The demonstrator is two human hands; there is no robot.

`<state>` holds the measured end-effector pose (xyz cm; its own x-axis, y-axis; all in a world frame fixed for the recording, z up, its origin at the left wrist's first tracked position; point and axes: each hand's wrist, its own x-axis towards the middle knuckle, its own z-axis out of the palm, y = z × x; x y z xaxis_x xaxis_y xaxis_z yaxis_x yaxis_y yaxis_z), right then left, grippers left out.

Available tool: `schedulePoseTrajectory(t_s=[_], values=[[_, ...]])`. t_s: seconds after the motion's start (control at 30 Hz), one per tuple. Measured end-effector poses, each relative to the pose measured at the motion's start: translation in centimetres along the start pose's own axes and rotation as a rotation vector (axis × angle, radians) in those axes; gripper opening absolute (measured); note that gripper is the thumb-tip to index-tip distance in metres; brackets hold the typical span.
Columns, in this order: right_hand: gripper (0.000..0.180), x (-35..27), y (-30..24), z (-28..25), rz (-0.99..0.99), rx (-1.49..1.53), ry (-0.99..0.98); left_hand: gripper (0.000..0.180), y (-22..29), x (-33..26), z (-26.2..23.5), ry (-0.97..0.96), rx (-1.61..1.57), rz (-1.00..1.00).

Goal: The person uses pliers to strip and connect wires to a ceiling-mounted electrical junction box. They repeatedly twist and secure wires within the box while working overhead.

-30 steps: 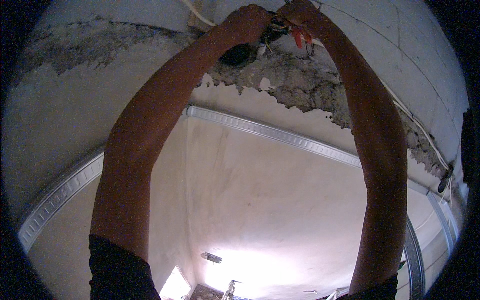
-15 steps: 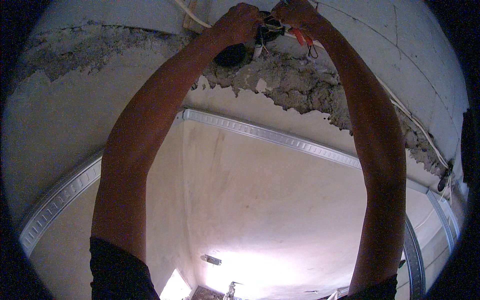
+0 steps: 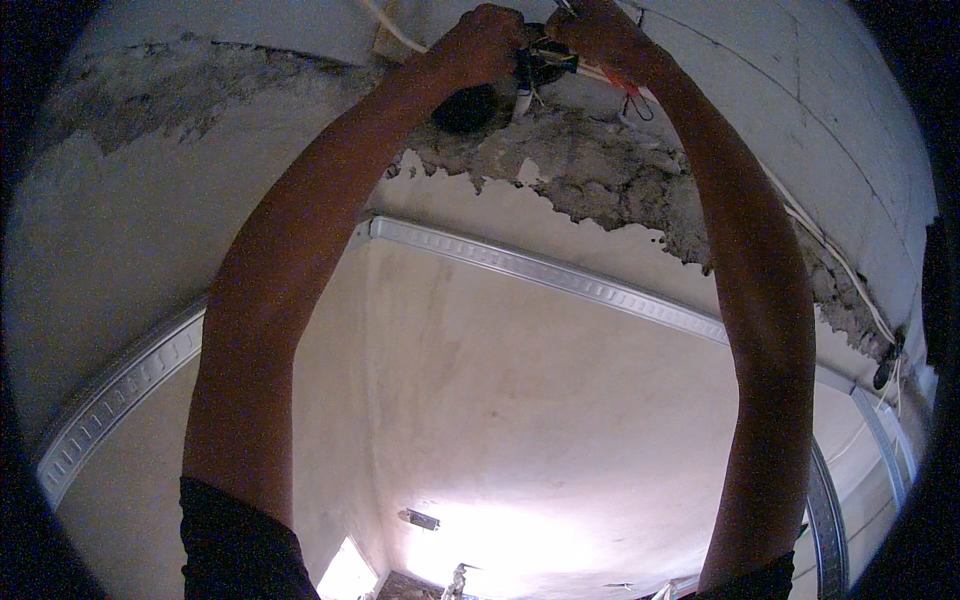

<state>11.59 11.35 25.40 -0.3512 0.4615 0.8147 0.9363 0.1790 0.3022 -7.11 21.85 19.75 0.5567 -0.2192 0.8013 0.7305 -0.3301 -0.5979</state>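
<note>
Both my arms are raised overhead to a dark round box (image 3: 546, 68) set in the broken wall edge, with several thin wires at its mouth. My left hand (image 3: 486, 45) is closed at the box's left side; what its fingers pinch is hidden. My right hand (image 3: 608, 42) is closed at the box's right side around a slim metal tool (image 3: 567, 6), whose tip shows above the fingers. Below that hand hangs a red piece (image 3: 624, 80) with a dark loop; I cannot tell whether it belongs to the tool. A pale conduit end (image 3: 522, 102) sticks out below the box.
A dark round hole (image 3: 466, 108) lies left of the box. Rough, bare masonry (image 3: 600, 165) runs along the wall. A metal profile rail (image 3: 540, 268) crosses below. White cables (image 3: 835, 245) run right toward another dark opening (image 3: 884, 372). A pale cable (image 3: 395, 28) enters at upper left.
My right hand has shifted slightly right, and the red piece below it has moved right too. More of the metal tool's tip shows. My left hand stays nearly in place.
</note>
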Motion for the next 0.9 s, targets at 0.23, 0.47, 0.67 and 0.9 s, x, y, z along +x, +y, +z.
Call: schedulePoseTrajectory(t_s=[0.23, 0.47, 0.67, 0.9], values=[[0.024, -2.1, -0.4, -0.3, 0.037, 0.333, 0.068, 0.013, 0.4, -0.1, 0.1, 0.042, -0.089, -0.034], [0.024, 0.3, 1.8, 2.1, -0.066, 0.154, 0.222, 0.009, 0.9, 0.3, 0.4, 0.098, -0.170, -0.042], [0.023, 0.4, 1.6, 3.0, -0.081, 0.185, 0.295, 0.009, -0.1, 0.0, 1.2, 0.167, -0.283, -0.052], [0.018, 0.7, 1.5, 2.1, -0.113, 0.275, 0.208, 0.010, -1.4, -0.5, 3.3, 0.310, -1.176, -0.114]])
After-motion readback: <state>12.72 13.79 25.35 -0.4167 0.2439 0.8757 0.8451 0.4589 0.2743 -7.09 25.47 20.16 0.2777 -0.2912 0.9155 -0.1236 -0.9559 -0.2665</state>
